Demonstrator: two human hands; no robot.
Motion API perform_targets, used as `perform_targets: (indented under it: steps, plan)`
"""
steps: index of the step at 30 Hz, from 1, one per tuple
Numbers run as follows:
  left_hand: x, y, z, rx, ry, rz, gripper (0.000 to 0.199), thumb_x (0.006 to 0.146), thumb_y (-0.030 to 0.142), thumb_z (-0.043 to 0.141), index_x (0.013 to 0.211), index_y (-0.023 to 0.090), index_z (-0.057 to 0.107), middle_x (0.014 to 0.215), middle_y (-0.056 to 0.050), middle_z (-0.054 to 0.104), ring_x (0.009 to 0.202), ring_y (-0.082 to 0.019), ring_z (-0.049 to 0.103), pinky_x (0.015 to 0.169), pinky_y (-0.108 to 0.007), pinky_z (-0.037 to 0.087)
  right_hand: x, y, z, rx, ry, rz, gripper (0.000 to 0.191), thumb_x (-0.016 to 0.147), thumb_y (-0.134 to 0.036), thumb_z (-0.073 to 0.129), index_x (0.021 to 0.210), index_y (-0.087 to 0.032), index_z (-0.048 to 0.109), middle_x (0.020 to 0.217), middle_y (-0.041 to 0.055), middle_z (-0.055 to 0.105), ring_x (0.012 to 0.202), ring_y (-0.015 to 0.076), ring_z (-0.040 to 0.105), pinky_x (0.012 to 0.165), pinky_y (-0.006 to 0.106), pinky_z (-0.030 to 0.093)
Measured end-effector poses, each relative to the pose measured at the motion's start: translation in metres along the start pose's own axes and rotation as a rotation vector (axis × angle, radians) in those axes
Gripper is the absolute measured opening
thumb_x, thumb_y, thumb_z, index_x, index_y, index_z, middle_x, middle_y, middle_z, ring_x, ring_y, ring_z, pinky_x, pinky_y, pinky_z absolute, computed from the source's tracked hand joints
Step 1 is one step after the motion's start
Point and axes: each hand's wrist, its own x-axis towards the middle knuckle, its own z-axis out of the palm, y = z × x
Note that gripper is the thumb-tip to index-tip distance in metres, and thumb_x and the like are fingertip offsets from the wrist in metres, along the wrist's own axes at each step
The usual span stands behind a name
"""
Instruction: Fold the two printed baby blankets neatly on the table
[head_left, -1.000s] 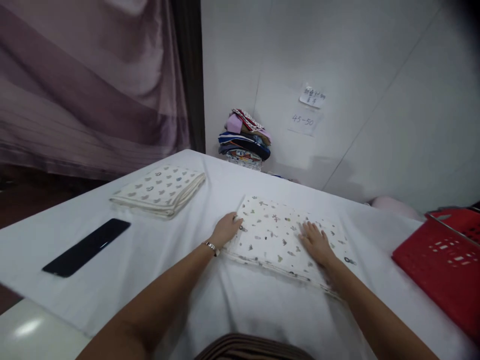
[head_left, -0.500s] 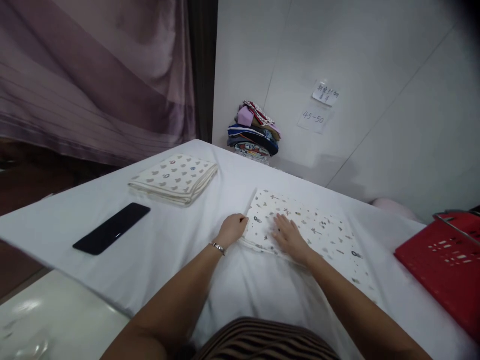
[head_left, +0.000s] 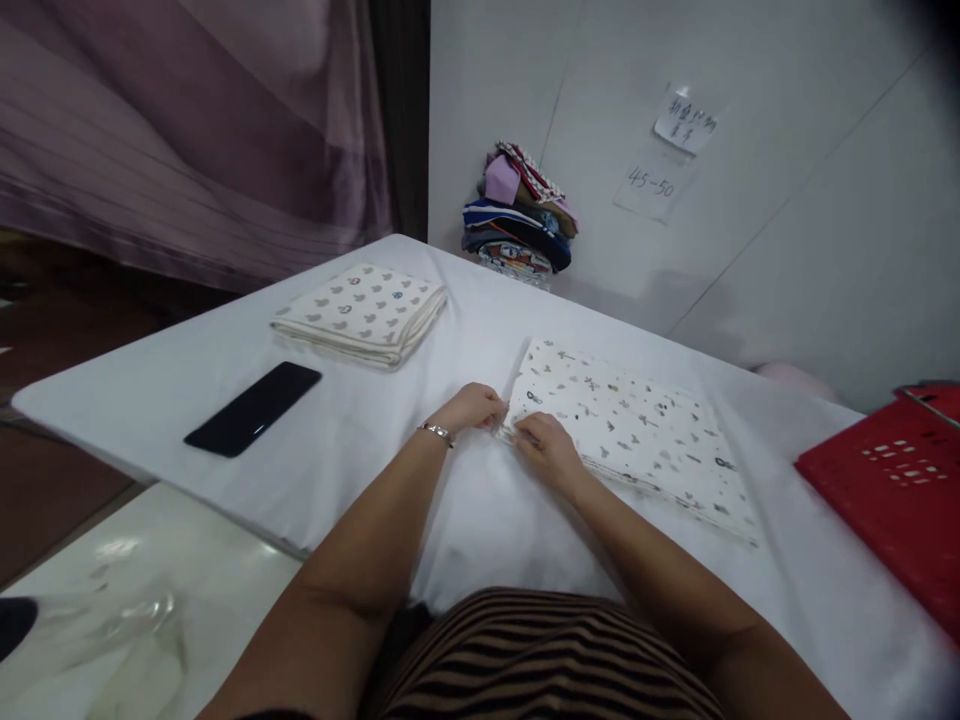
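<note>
A folded white cloth (head_left: pixel 622 425) with small scattered prints lies flat on the white-covered table (head_left: pixel 480 520) in front of me. At its near left corner my left hand (head_left: pixel 477 407), with a bracelet at the wrist, pinches the edge. Close beside it, my right hand (head_left: pixel 546 447) has its fingers curled onto the same cloth's near edge. The exact fingertip grip is partly hidden by the hands. Further left lies another folded cloth (head_left: pixel 360 312), cream with grey motifs, which neither hand touches.
A black phone-like slab (head_left: pixel 253 408) lies on the table's left. A red plastic basket (head_left: pixel 892 490) stands at the right. Behind the table is a pile of folded fabrics (head_left: pixel 521 215) against the wall, below paper notes (head_left: pixel 686 122). A purple curtain (head_left: pixel 187 130) hangs at the left.
My right hand has gone from lying flat on the cloth to gripping its near edge, closer to my left hand. My left hand stays at the corner. The camera view has shifted slightly.
</note>
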Motion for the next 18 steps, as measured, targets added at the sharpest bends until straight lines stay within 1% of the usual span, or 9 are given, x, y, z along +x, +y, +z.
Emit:
perform_targets:
  steps: [2,5,9,12,15,18]
  plan:
    - [-0.001,-0.001,-0.003,0.019,-0.051,0.017,0.018,0.067,0.031,0.062,0.062,0.014,0.058,0.06,-0.002,0.061,0.056,-0.011,0.055,0.05,-0.019,0.042,0.001,-0.002,0.003,-0.02,-0.006,0.029,0.009,0.084,-0.023,0.056,0.089,-0.021,0.063,0.087,0.0047,0.062,0.084,0.0191,0.053,0.076,0.032,0.042]
    - [-0.005,-0.002,-0.009,0.053,-0.125,0.05,0.022,0.065,0.035,0.062,0.064,0.014,0.061,0.061,-0.003,0.063,0.058,-0.012,0.056,0.05,-0.019,0.041,0.002,-0.002,0.006,-0.026,-0.011,0.065,0.008,0.084,-0.022,0.055,0.088,-0.021,0.062,0.087,0.004,0.062,0.084,0.0184,0.052,0.076,0.03,0.041]
    - [-0.014,-0.001,-0.016,0.079,-0.163,0.058,0.021,0.062,0.034,0.063,0.068,0.014,0.063,0.065,-0.004,0.065,0.063,-0.014,0.059,0.05,-0.019,0.04,0.004,-0.001,0.007,-0.038,-0.031,0.081,0.009,0.085,-0.021,0.054,0.087,-0.021,0.063,0.086,0.0034,0.061,0.084,0.0175,0.052,0.076,0.029,0.04]
    - [-0.022,-0.002,-0.015,0.11,-0.19,0.078,0.02,0.061,0.032,0.062,0.07,0.014,0.064,0.065,-0.004,0.064,0.063,-0.014,0.058,0.052,-0.02,0.041,0.006,-0.002,0.007,-0.059,-0.048,0.066,0.012,0.087,-0.022,0.052,0.086,-0.021,0.063,0.086,0.0041,0.061,0.084,0.0175,0.052,0.075,0.029,0.039]
    - [-0.026,-0.005,-0.006,0.154,-0.167,0.103,0.017,0.062,0.029,0.06,0.068,0.014,0.064,0.062,-0.002,0.062,0.061,-0.013,0.057,0.053,-0.021,0.041,0.007,-0.003,0.007,-0.075,-0.057,0.071,0.014,0.088,-0.022,0.05,0.083,-0.021,0.063,0.084,0.0039,0.06,0.083,0.0174,0.052,0.074,0.028,0.039]
    - [-0.026,-0.008,0.003,0.222,-0.077,0.108,0.016,0.062,0.03,0.06,0.064,0.015,0.062,0.058,-0.001,0.06,0.057,-0.013,0.055,0.052,-0.021,0.038,0.008,-0.002,0.008,-0.071,-0.058,0.093,0.014,0.088,-0.02,0.049,0.08,-0.021,0.061,0.082,0.0032,0.06,0.082,0.0173,0.051,0.072,0.028,0.038]
